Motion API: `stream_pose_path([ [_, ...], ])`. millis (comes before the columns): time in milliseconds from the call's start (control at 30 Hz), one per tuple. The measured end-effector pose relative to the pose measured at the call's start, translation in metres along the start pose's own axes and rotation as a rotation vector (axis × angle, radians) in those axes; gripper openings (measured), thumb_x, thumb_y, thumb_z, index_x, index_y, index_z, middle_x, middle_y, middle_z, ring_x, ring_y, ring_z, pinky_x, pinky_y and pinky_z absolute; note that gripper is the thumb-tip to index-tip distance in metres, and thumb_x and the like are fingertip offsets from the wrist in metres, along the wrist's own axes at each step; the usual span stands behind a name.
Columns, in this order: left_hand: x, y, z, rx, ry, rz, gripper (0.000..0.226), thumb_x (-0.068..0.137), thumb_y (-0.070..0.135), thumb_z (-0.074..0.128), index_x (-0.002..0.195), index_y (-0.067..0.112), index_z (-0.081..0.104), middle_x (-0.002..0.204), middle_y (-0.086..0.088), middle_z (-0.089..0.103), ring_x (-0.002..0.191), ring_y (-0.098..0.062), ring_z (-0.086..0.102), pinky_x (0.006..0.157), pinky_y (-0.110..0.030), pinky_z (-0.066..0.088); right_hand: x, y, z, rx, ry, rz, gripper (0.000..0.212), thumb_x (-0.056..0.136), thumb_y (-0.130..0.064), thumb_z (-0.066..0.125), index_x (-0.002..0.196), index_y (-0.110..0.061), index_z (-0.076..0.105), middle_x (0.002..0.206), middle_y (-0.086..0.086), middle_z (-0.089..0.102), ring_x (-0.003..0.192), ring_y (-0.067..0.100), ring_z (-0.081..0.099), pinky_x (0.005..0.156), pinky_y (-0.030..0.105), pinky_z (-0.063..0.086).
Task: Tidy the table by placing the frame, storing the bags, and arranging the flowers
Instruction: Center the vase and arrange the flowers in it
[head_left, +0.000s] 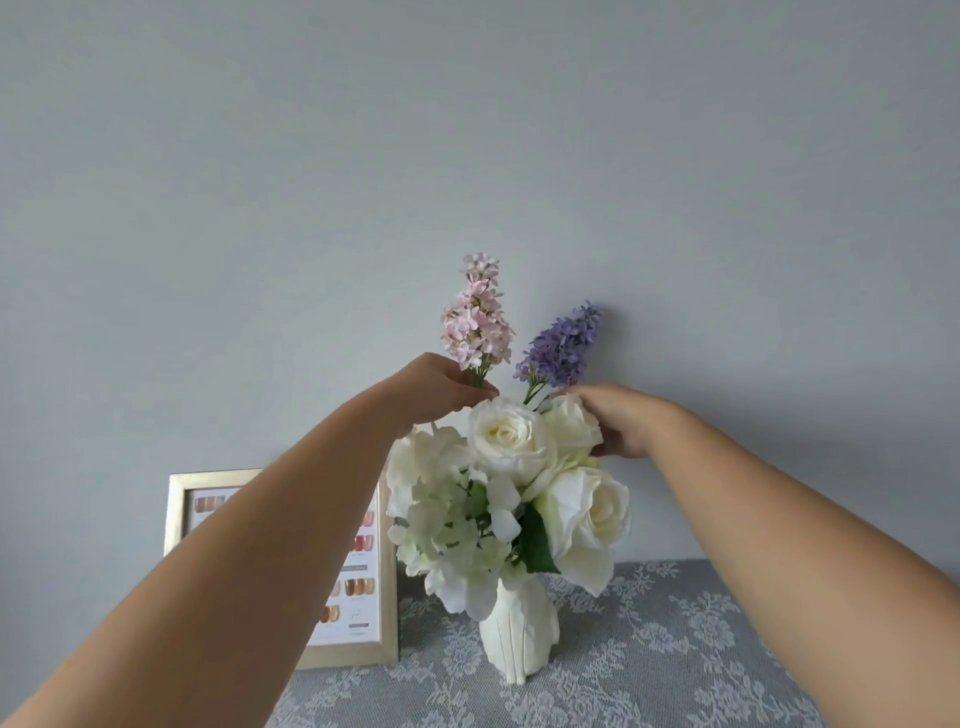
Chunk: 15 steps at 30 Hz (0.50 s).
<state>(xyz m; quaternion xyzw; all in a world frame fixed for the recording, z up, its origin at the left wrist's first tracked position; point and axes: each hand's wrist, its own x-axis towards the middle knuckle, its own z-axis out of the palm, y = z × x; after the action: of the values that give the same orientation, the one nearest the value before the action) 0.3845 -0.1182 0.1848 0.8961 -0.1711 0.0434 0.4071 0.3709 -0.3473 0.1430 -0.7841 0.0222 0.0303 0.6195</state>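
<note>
A white ribbed vase (517, 642) stands on the lace-covered table (675, 649), filled with white roses (506, 434) and white hydrangea (452, 525). My left hand (441, 387) pinches the stem of a pink flower spike (475, 314) just above the bouquet. My right hand (621, 421) grips a white rose at the bouquet's upper right, below a purple flower spike (563, 345). A gold picture frame (363, 613) stands upright against the wall, left of the vase, partly hidden by my left forearm. No bags are in view.
A plain grey-blue wall (467, 156) rises right behind the vase and frame. The grey lace tablecloth stretches to the right of the vase.
</note>
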Motion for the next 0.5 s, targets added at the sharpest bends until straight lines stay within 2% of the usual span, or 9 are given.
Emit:
stream_pose_path([
  [67,0.005,-0.008,-0.003,-0.036,-0.024,0.042,0.037,0.073,0.036,0.081,0.101,0.011,0.076,0.104,-0.005,0.075,0.105,-0.023,0.067,0.101,-0.04,0.048,0.005,0.003,0.0,0.026,-0.07,-0.005,0.012,0.084,-0.024,0.059,0.079,-0.017,0.068,0.089,0.009,0.067,0.087,0.028,0.061,0.084,0.039,0.049],
  [167,0.007,-0.019,-0.007,-0.121,-0.105,0.144,0.013,0.079,0.025,0.078,0.092,0.025,0.079,0.093,-0.001,0.077,0.091,-0.015,0.071,0.094,-0.032,0.049,0.013,0.002,0.002,0.096,-0.136,-0.033,0.013,0.086,-0.021,0.058,0.079,-0.018,0.068,0.083,0.007,0.068,0.082,0.027,0.061,0.076,0.035,0.048],
  [300,0.004,-0.03,-0.001,-0.2,-0.061,0.208,0.012,0.082,0.026,0.075,0.093,0.029,0.078,0.096,-0.011,0.076,0.09,-0.024,0.059,0.09,-0.043,0.041,0.017,-0.003,0.006,0.161,-0.194,-0.067,0.013,0.086,-0.019,0.059,0.076,-0.015,0.066,0.069,0.003,0.068,0.064,0.019,0.062,0.063,0.029,0.048],
  [367,0.004,-0.03,0.002,-0.195,-0.033,0.234,0.011,0.082,0.022,0.075,0.091,0.027,0.079,0.096,-0.008,0.077,0.091,-0.024,0.068,0.096,-0.039,0.047,0.017,-0.005,0.007,0.207,-0.184,-0.097,0.009,0.085,-0.014,0.061,0.078,-0.012,0.067,0.068,0.005,0.069,0.06,0.019,0.064,0.055,0.025,0.051],
  [400,0.004,-0.028,0.003,-0.182,-0.027,0.249,0.01,0.082,0.022,0.075,0.09,0.027,0.079,0.091,-0.004,0.077,0.086,-0.019,0.071,0.09,-0.033,0.053,0.017,-0.005,0.007,0.218,-0.17,-0.117,0.007,0.084,-0.011,0.063,0.08,-0.009,0.068,0.068,0.006,0.069,0.059,0.019,0.065,0.053,0.025,0.052],
  [433,0.004,-0.027,0.004,-0.172,-0.024,0.263,0.01,0.082,0.022,0.075,0.09,0.027,0.079,0.085,0.001,0.077,0.076,-0.011,0.071,0.078,-0.024,0.056,0.016,-0.006,0.006,0.22,-0.156,-0.137,0.005,0.083,-0.009,0.065,0.084,-0.007,0.069,0.07,0.008,0.07,0.06,0.02,0.066,0.054,0.026,0.053],
  [500,0.002,-0.024,0.005,-0.144,-0.014,0.28,0.009,0.083,0.023,0.075,0.091,0.027,0.079,0.068,0.01,0.073,0.054,0.002,0.06,0.057,-0.01,0.045,0.015,-0.006,0.006,0.219,-0.138,-0.176,0.014,0.082,-0.004,0.065,0.096,-0.002,0.069,0.076,0.011,0.07,0.065,0.023,0.066,0.061,0.031,0.056],
])
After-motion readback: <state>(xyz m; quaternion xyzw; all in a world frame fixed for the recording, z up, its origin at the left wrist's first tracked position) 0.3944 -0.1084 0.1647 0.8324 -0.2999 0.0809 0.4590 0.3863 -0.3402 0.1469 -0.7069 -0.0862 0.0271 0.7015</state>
